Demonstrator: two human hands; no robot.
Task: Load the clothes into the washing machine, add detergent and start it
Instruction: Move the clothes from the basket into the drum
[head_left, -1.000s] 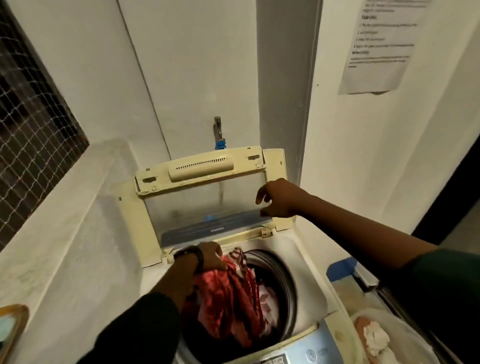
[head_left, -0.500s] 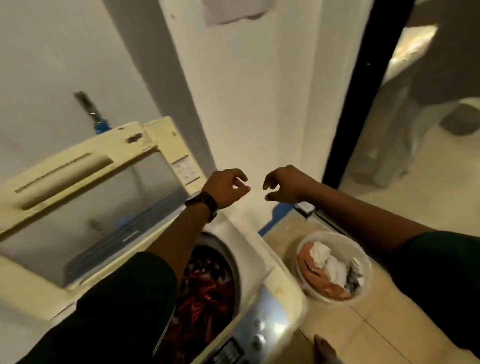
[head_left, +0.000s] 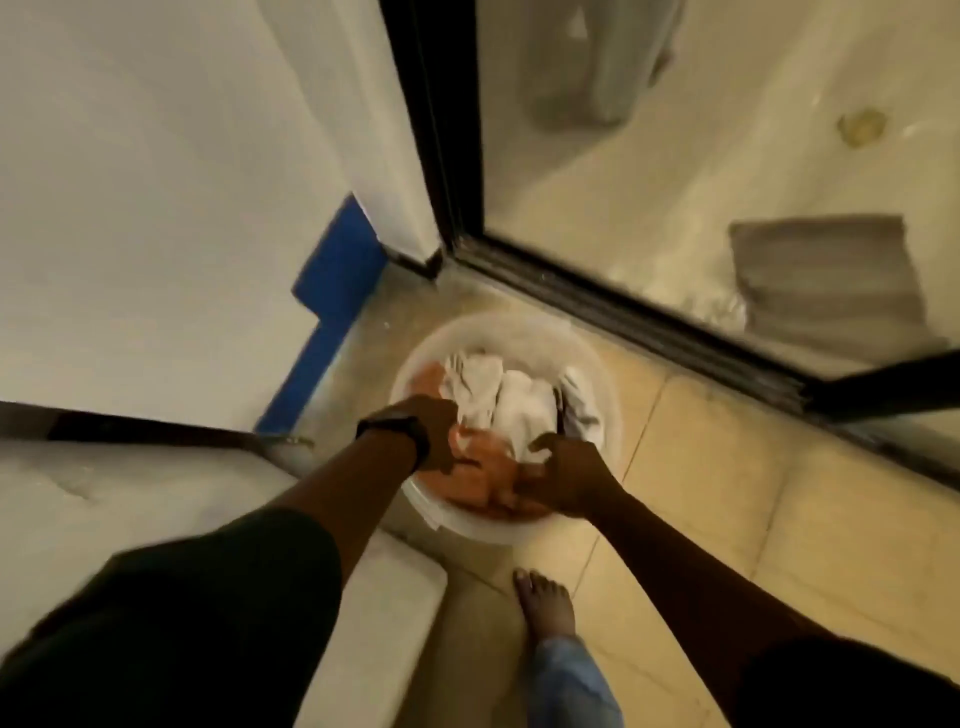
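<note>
Near edge: I see dark sleeves, a bare foot (head_left: 545, 605) on the floor tiles (head_left: 727, 493) with a denim cuff below it, and the pale washer top (head_left: 130, 499) cut off at lower left.

Change vs 0.5 s ago: the head has swung down and right, so the drum, lid and control panel are out of frame. Both hands were empty in the air over the machine corner; now both are down in the basin (head_left: 610, 410).

Left hand (head_left: 441, 434), black watch on the wrist, fingers curled into the clothes (head_left: 519, 405) where the white cloth (head_left: 480, 387) meets the orange cloth (head_left: 485, 475). Right hand (head_left: 566, 475) closed on the orange cloth at the near side of the pile, thumb against the white one. Both look clenched, but motion blur and the folds hide the fingertips, so I can't tell how firm either grip is.

Basin is round and translucent, sits on the floor just right of the washer and near the door track (head_left: 649, 322); near rim partly hidden by the forearms. Pile is crumpled, no clear long axis; white pieces toward the far side, orange toward me. A dark item at the right edge of the pile is too small to identify.

Far: white wall with blue strip (head_left: 332, 291), grey mat (head_left: 821, 280) beyond the track, all blurred.
</note>
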